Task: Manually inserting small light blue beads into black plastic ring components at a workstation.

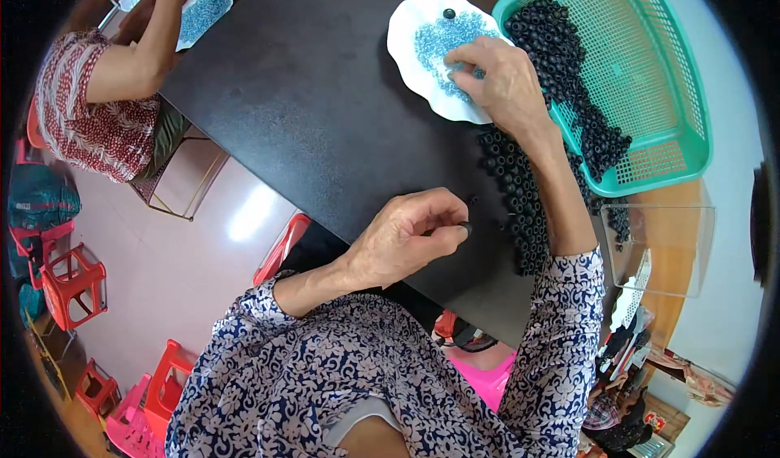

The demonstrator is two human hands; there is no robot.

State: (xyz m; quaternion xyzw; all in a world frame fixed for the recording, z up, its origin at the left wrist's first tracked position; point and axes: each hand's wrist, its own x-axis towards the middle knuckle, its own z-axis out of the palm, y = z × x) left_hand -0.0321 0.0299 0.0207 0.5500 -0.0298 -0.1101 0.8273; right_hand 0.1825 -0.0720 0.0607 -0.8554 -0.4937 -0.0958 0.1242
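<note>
Low over the near edge of the table, my left hand pinches a small black ring-shaped part between thumb and fingertips. My right hand reaches over a white scalloped plate that carries a spread of tiny light-blue beads. Its bent thumb and forefinger are slightly apart at the beads, and nothing shows between them. One black piece lies on the plate by the beads. Beneath my right forearm, rows of black ring-shaped parts cover the tabletop, partly hidden by the arm.
A green plastic basket with a heap of black parts stands at the right. Near it is a clear box. Across the table at left sits another person by a second plate of blue beads. Red stools stand on the floor.
</note>
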